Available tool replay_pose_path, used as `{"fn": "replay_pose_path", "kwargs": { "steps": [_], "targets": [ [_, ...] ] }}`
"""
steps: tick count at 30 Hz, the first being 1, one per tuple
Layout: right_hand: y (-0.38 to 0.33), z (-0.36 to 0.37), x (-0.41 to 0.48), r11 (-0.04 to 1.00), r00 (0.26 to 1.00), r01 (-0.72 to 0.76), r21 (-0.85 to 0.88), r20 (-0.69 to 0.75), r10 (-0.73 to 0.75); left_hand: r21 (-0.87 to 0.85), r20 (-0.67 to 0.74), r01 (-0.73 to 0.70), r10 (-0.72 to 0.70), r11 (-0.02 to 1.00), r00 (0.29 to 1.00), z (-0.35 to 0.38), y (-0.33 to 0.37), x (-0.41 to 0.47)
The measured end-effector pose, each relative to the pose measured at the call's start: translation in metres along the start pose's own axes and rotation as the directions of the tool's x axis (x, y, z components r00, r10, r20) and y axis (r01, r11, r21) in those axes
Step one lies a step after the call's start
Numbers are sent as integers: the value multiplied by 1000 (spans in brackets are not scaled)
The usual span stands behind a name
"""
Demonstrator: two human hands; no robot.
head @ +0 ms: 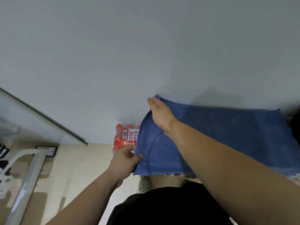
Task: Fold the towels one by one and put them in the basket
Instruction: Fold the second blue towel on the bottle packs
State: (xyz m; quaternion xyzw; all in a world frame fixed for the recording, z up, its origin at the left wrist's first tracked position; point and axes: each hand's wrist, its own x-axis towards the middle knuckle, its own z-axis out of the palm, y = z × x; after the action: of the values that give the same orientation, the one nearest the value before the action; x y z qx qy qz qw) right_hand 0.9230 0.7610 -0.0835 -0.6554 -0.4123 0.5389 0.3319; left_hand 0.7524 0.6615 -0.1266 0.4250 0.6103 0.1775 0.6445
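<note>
The blue towel (219, 135) is spread out, its left edge above a pack of bottles (125, 137) on the floor. The left hand (125, 161) pinches the near left edge in a closed grip. The right hand (159, 114) lies on the far left corner; whether its grip has closed cannot be told. The cloth looks soft, light and limp, so it is best held at the corners.

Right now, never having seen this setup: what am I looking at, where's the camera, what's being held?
There is no machine here, only a person's two bare hands. The single picture comes from a wide-angle camera worn on the head, looking forward and down. The left hand pinches the near-left edge of a blue towel. The right hand reaches across and holds its far-left corner. What the towel lies on is hidden. A pack of red-capped bottles stands on the floor by the wall. No basket is in view.
</note>
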Motion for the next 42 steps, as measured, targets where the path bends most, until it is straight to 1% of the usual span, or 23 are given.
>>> {"fn": "replay_pose_path", "kwargs": {
  "steps": [2, 5, 9, 13, 16, 18, 23, 26, 28, 31, 33, 35, 37, 39, 40, 42],
  "targets": [
    [3, 0, -1, 1000, 1000, -1, 7, 18, 1, 16, 6, -38, 38, 999, 999, -3, 3, -3],
    [1, -2, -4, 999, 999, -22, 43, 51, 20, 17, 101, -99, 97, 995, 990, -3, 15, -11],
    [0, -15, -7, 989, 999, -26, 144, -20, 30, -37, 157, -150, 154, 988, 976, 2, 29, -15],
    [-2, -44, -10, 980, 997, -33, 196, -66, 46, -104, 272, -206, 227, 973, 935, 25, 43, -16],
    [-1, -75, -12, 968, 995, 13, 251, -103, 14, -80, 361, -264, 274, 961, 891, 57, 54, -15],
    [1, -97, -13, 965, 993, 46, 256, -117, -16, -68, 410, -287, 289, 956, 865, 83, 62, -13],
    [14, -163, -25, 956, 985, 99, 277, -162, -55, 55, 469, -346, 282, 937, 837, 157, 85, -12],
    [25, -210, -33, 950, 975, 145, 278, -206, -89, 58, 498, -358, 284, 932, 820, 205, 96, -14],
    [30, -242, -39, 949, 968, 159, 271, -230, -96, 70, 501, -349, 269, 935, 823, 238, 103, -16],
    [42, -292, -47, 949, 961, 176, 263, -255, -107, 114, 464, -335, 248, 935, 850, 287, 113, -17],
    [55, -321, -48, 955, 961, 157, 250, -262, -90, 151, 425, -316, 227, 937, 876, 318, 116, -14],
    [73, -342, -44, 973, 967, 102, 206, -250, -48, 208, 375, -297, 204, 932, 904, 346, 113, -6],
    [95, -355, -41, 996, 978, 14, 88, -210, 5, 329, 329, -316, 206, 890, 921, 367, 107, 5],
    [114, -360, -41, 995, 989, -56, -80, -140, 45, 449, 284, -329, 216, 831, 934, 379, 101, 13],
    [119, -360, -42, 988, 993, -68, -139, -106, 53, 482, 267, -328, 220, 813, 938, 383, 99, 15],
    [124, -360, -43, 981, 998, -44, -189, -61, 33, 513, 247, -327, 229, 794, 942, 386, 98, 15]
  ]
}}
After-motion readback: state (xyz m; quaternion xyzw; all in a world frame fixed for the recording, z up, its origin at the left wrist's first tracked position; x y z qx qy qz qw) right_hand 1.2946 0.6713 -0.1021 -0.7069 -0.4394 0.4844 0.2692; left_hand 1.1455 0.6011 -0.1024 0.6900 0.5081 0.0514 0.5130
